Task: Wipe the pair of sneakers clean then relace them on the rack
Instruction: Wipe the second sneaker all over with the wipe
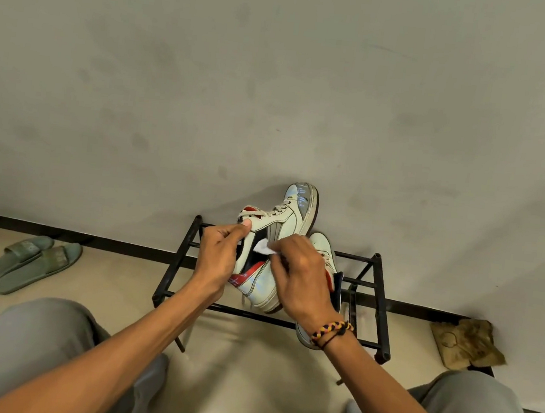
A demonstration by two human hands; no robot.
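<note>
Left hand is curled around the collar of a white sneaker, held toe-up above the black rack; a white wipe is pinched by the right hand against its side. At four o'clock, the second sneaker is seen on the rack

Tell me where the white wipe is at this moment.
In the head view, the white wipe is near centre, pinched by the right hand against the side of the raised sneaker.
</note>
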